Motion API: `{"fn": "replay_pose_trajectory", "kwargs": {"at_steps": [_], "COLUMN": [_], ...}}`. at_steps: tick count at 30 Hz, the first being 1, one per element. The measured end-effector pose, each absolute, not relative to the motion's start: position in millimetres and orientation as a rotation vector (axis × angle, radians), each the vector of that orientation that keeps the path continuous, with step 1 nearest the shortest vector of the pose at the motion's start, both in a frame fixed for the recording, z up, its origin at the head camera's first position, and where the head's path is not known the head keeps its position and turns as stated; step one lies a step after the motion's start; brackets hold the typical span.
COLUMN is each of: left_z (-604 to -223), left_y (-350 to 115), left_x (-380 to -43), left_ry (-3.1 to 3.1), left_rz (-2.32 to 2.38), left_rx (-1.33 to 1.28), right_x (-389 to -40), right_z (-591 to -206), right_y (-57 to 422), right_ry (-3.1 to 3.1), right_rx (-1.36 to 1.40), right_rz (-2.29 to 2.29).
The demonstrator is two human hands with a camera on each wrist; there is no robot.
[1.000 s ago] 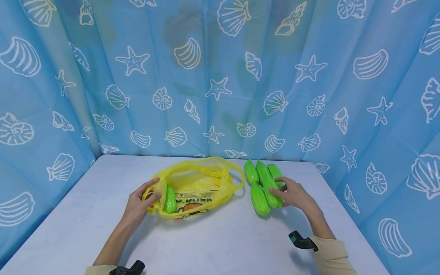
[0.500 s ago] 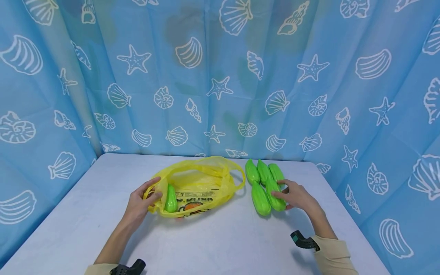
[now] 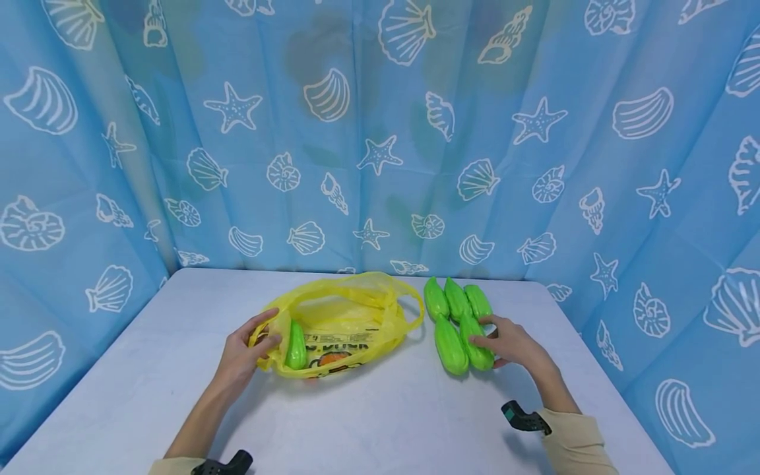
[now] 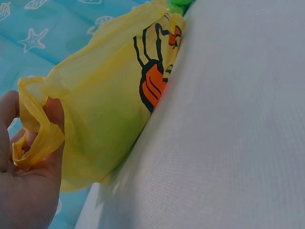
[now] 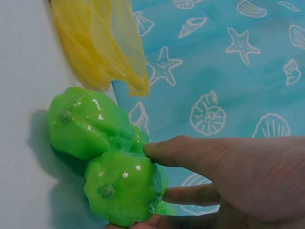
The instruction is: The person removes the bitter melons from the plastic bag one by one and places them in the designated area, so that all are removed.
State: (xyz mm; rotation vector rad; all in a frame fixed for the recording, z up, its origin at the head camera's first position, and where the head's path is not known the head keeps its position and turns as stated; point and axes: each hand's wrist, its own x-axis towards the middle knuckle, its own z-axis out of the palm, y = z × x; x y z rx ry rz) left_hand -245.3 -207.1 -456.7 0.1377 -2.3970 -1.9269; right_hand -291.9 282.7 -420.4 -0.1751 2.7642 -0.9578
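Note:
In the head view my left hand (image 3: 240,353) holds the left edge of a yellow plastic bag (image 3: 386,326). The left wrist view has its fingers hooked in the bunched bag handle (image 4: 40,129). One green gourd (image 3: 296,348) lies inside the bag's open mouth, at the left. Right of the bag, several glossy, ribbed green gourds are laid in two rows. My right hand (image 3: 510,340) grips the near right gourd (image 3: 477,349), thumb on top and fingers at its side and underneath. Its neighbour, the near left gourd (image 3: 451,348), lies beside it.
Three more gourds make up the far row, with the left one (image 3: 436,300) close to the bag's right handle (image 3: 415,310). All stand on a white-covered table (image 3: 368,422). A blue shell-print curtain (image 3: 380,191) hangs round its back and sides.
My right hand has brought the gripped gourd slightly down and nearer, beside its neighbour, so the far middle gourd shows separately behind it. My left hand keeps its hold on the bag.

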Motion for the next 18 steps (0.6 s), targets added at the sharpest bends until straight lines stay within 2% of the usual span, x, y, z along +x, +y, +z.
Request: {"fn": "replay_pose_trajectory", "kwargs": {"at_steps": [18], "left_z": [-456.1], "left_y": [-206.5], "left_x": [-243.5], "left_ry": [-2.394], "left_rz": [-1.935], "left_rx": [0.127], "right_x": [-293.1], "right_z": [-428.5], "right_y": [277.6], "right_ry": [2.728], "right_rx": [-0.132], "right_rz": [-0.975]}}
